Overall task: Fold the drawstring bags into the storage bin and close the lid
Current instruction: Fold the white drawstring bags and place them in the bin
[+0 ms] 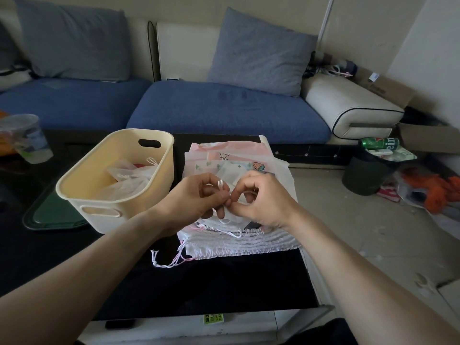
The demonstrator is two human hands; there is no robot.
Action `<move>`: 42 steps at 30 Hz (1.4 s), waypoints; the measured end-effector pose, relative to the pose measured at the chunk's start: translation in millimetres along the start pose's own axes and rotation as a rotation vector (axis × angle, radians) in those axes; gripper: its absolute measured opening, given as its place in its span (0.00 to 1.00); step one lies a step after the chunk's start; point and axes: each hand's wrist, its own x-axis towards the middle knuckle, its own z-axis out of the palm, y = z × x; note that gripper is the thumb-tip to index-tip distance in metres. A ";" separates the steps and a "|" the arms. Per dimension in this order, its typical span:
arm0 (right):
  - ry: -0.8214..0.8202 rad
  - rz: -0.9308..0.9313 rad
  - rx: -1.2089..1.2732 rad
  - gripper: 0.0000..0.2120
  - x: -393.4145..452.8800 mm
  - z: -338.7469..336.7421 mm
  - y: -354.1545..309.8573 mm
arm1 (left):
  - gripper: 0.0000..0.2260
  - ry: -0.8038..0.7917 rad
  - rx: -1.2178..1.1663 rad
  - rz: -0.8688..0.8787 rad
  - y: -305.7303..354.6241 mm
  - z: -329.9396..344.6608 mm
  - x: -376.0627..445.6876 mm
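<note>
left hand (196, 195): fingers curled, pinching | right hand (261, 197): fingers curled, pinching

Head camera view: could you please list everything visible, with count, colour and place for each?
storage bin: one, cream, on the black table, left of the bag pile; translucent bags lie inside.
drawstring bags: a pile, white and pink, count unclear, on the table right of the bin.
green tray: one, partly under the bin.
plastic cup: one, clear, far left on the table.
black table: one, in front of the sofa.
sofa: one, blue and cream, behind the table.
cushions: two, grey-blue, on the sofa.
green can: one, on the floor clutter at right.
left hand: pinching a small white bag above the pile.
right hand: pinching the same bag.
</note>
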 end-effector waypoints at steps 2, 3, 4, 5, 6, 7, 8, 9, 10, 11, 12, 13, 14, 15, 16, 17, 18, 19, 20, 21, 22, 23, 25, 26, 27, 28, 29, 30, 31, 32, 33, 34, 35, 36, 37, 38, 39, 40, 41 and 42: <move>0.022 0.003 0.002 0.08 0.8 0.1 -0.3 | 0.03 -0.012 0.005 0.005 0.5 -3.5 -0.6; 0.022 0.000 0.007 0.09 1.1 0.1 -0.6 | 0.03 -0.019 0.016 0.010 1.1 -4.2 -0.9; 0.012 -0.007 0.019 0.10 1.2 0.0 -0.7 | 0.03 -0.027 0.042 0.019 1.3 -4.4 -1.2; -0.003 -0.014 0.032 0.11 1.4 0.0 -0.5 | 0.03 -0.035 0.074 0.030 1.1 -4.1 -1.4; -0.015 -0.018 0.040 0.11 1.6 -0.3 -0.1 | 0.03 -0.042 0.105 0.040 1.0 -3.4 -1.5; -0.023 -0.019 0.043 0.10 2.0 -0.3 0.3 | 0.03 -0.047 0.129 0.048 0.7 -3.0 -1.7; -0.025 -0.020 0.043 0.10 2.3 -0.8 1.0 | 0.03 -0.050 0.144 0.053 0.7 -2.7 -1.5; -0.023 -0.025 0.040 0.10 2.5 -0.9 1.5 | 0.04 -0.052 0.155 0.057 0.9 -2.7 -1.5; -0.017 -0.034 0.036 0.11 2.9 -0.9 1.6 | 0.04 -0.049 0.159 0.061 1.5 -2.7 -1.3; -0.010 -0.042 0.034 0.10 3.0 -0.3 1.1 | 0.05 -0.038 0.154 0.065 1.8 -2.7 -1.3; -0.002 -0.045 0.035 0.08 3.2 0.6 -0.1 | 0.05 -0.016 0.138 0.071 1.8 -2.2 -1.2; 0.008 -0.046 0.039 0.06 3.3 1.7 -1.7 | 0.05 0.018 0.118 0.079 2.0 -1.5 -1.0; 0.020 -0.047 0.044 0.06 3.6 2.5 -3.0 | 0.05 0.055 0.101 0.085 2.0 -0.5 -0.8; 0.030 -0.048 0.049 0.06 4.0 3.2 -3.9 | 0.05 0.095 0.103 0.091 1.8 0.7 -0.5; 0.041 -0.050 0.049 0.06 4.6 3.8 -4.4 | 0.04 0.140 0.131 0.099 1.3 1.5 0.0; 0.052 -0.055 0.045 0.07 5.0 4.3 -4.6 | 0.04 0.189 0.178 0.109 1.1 1.8 0.7; 0.059 -0.062 0.041 0.07 5.1 4.9 -4.7 | 0.05 0.239 0.218 0.116 0.8 1.6 1.5; 0.060 -0.068 0.041 0.07 5.2 6.2 -5.0 | 0.05 0.276 0.239 0.119 1.0 0.5 1.9; 0.059 -0.070 0.042 0.07 5.1 7.8 -5.5 | 0.05 0.292 0.248 0.123 1.3 -0.5 1.8; 0.060 -0.067 0.042 0.07 5.0 9.8 -5.9 | 0.04 0.290 0.265 0.134 1.3 -1.0 1.2; 0.064 -0.058 0.044 0.06 4.8 11.4 -6.4 | 0.04 0.283 0.299 0.154 1.4 -0.5 0.6; 0.069 -0.044 0.051 0.06 5.0 12.2 -6.5 | 0.03 0.282 0.336 0.177 1.4 0.1 0.0; 0.073 -0.003 0.094 0.07 5.4 11.8 -4.5 | 0.02 0.292 0.353 0.218 1.6 2.7 -0.6; 0.073 0.024 0.123 0.07 5.8 11.2 -3.6 | 0.02 0.296 0.342 0.235 1.7 3.4 -0.8; 0.072 0.055 0.145 0.07 6.0 10.6 -2.5 | 0.01 0.296 0.334 0.246 1.8 4.4 -1.0; 0.065 0.085 0.160 0.07 6.2 10.5 -1.8 | 0.01 0.289 0.337 0.254 1.7 5.3 -0.9; 0.054 0.111 0.169 0.08 6.5 10.7 -1.1 | 0.01 0.277 0.340 0.261 1.8 6.1 -0.6; 0.040 0.133 0.175 0.08 6.5 11.1 -0.7 | 0.01 0.262 0.327 0.265 1.4 6.9 -0.2; 0.030 0.147 0.178 0.09 6.8 11.6 -0.7 | 0.01 0.248 0.295 0.262 0.9 6.9 0.5; 0.024 0.153 0.183 0.11 7.2 11.7 -0.9 | 0.01 0.236 0.244 0.256 0.3 6.6 1.3; 0.023 0.149 0.187 0.11 7.4 11.5 -1.0 | 0.02 0.225 0.181 0.242 0.0 5.7 1.9; 0.025 0.134 0.191 0.10 7.5 10.7 -1.6 | 0.03 0.211 0.107 0.215 -0.1 4.6 2.4; 0.029 0.107 0.191 0.08 7.2 9.9 -1.4 | 0.03 0.190 0.027 0.172 0.1 3.2 2.8; 0.034 0.077 0.186 0.05 6.8 8.8 -0.5 | 0.03 0.169 -0.049 0.118 0.2 2.0 3.5; 0.046 0.046 0.170 0.05 6.0 7.3 1.3 | 0.04 0.155 -0.109 0.062 0.0 1.1 4.1; 0.066 0.016 0.140 0.08 5.2 5.7 2.7 | 0.05 0.155 -0.151 0.010 -0.2 0.5 5.1; 0.087 -0.009 0.102 0.10 4.5 3.9 3.4 | 0.05 0.160 -0.179 -0.033 -0.7 0.1 5.9; 0.103 -0.033 0.068 0.11 4.2 2.0 3.5 | 0.05 0.163 -0.200 -0.064 -1.1 0.0 6.7; 0.109 -0.054 0.037 0.11 4.2 0.5 2.8 | 0.05 0.163 -0.215 -0.084 -1.8 0.1 7.1; 0.111 -0.063 0.009 0.10 3.8 -1.2 2.0 | 0.05 0.162 -0.228 -0.098 -2.6 1.0 7.8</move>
